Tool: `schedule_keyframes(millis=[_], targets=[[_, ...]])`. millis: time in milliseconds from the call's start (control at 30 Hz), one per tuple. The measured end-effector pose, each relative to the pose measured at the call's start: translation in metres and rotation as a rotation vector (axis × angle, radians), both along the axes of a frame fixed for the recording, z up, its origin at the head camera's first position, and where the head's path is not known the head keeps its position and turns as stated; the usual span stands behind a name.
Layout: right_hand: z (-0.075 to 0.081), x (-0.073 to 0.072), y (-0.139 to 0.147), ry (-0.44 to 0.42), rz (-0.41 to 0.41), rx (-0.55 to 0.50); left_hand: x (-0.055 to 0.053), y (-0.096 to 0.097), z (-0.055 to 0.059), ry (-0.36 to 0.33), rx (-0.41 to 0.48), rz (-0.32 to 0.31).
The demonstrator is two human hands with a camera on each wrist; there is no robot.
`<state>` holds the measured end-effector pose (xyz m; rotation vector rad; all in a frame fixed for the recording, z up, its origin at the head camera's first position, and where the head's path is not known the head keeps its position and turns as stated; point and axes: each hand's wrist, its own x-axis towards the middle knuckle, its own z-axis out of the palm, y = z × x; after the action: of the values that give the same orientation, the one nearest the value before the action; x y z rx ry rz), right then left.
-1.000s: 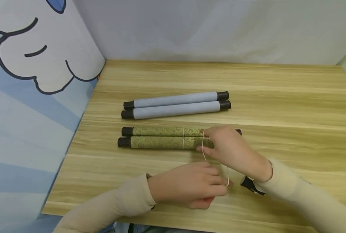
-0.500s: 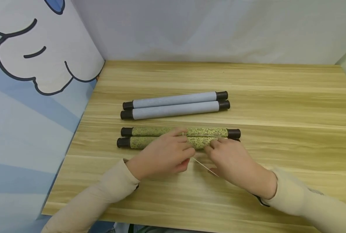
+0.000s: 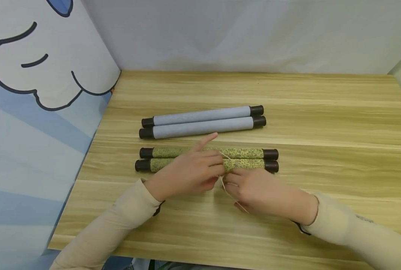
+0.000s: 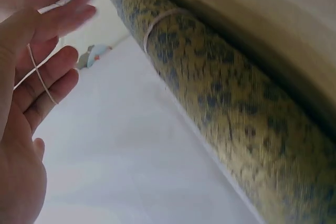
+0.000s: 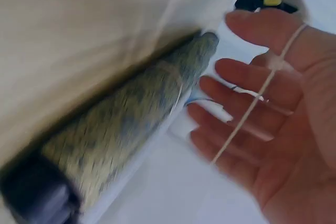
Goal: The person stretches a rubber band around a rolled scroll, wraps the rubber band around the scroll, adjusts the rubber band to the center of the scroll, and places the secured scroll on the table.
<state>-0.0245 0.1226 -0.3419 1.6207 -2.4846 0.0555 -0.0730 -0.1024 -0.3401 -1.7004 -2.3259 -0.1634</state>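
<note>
A pair of yellow-green patterned rollers with dark end caps, looking like a rolled scroll [image 3: 246, 153], lies across the table in the head view. My left hand [image 3: 190, 170] is over its middle, one finger sticking out toward the far side and the others bent at a thin pale string [image 3: 223, 183]. Beside it, at the near edge of the scroll, my right hand [image 3: 258, 189] has the string looped about its thumb and fingers. In the right wrist view the string [image 5: 247, 111] runs taut across that palm. The left wrist view shows string [image 4: 39, 74] crossing over fingers.
Farther back lies a second scroll [image 3: 204, 127] with two pale grey-blue rollers and dark end caps. Both rest on a wood-grain table [image 3: 322, 112]. A cloud-printed panel [image 3: 52, 75] stands at the left, and a pale sheet [image 3: 237, 33] hangs behind.
My left hand has moved away from the near edge onto the scroll's middle, lately raising one finger. My right hand has shifted nearer to me, then left toward it. The string loop has changed shape.
</note>
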Motion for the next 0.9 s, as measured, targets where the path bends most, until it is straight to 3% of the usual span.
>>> schedule_keyframes(millis=[100, 200, 333, 433, 567, 733, 900], targets=[[-0.001, -0.005, 0.009, -0.001, -0.101, -0.032, -0.002, -0.001, 0.002, 0.011, 0.036, 0.004], [0.0, -0.007, 0.013, -0.021, -0.13, -0.075, -0.003, 0.0, 0.002, 0.001, 0.069, -0.02], [0.002, -0.009, 0.014, -0.026, -0.123, -0.095, -0.007, 0.003, 0.005, -0.092, 0.144, -0.058], [0.004, -0.01, 0.017, -0.018, -0.143, -0.098, -0.016, -0.001, 0.011, -0.171, 0.212, -0.03], [0.006, -0.011, 0.026, -0.024, -0.186, -0.091, -0.037, -0.014, 0.02, -0.254, 0.164, 0.129], [0.006, -0.012, 0.034, -0.018, -0.239, -0.087, -0.073, -0.027, 0.028, -0.341, -0.092, 0.391], [0.007, -0.011, 0.04, -0.036, -0.274, -0.103, -0.099, -0.027, 0.02, -0.418, -0.298, 0.527]])
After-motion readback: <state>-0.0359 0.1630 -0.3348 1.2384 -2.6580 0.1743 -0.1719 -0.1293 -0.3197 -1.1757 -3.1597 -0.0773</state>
